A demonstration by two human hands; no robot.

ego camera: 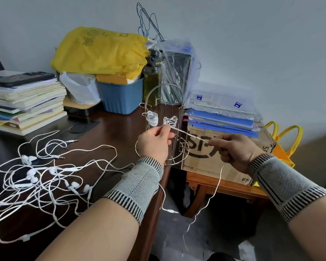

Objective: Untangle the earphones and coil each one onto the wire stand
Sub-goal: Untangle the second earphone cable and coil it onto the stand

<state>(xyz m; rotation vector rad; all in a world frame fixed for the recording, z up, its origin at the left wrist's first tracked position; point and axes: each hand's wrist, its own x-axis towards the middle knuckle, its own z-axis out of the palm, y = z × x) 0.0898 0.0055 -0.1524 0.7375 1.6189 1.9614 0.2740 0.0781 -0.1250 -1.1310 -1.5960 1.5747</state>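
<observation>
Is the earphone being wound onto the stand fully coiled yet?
Not yet. A part-coil sits on the wire stand, but its cord runs taut to the right hand and trails to the floor.

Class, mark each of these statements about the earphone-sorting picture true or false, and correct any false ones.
1. Two coils of white cable already hang on the wire stand. True: a left coil and a right coil.
2. The right hand is empty. False: it pinches a white cable stretched from the stand.
3. A tangle of earphones lies on the dark table. True.
4. The left hand rests flat on the table. False: it is raised at the stand, gripping cable.
5. The bin behind the stand is red. False: blue.
</observation>
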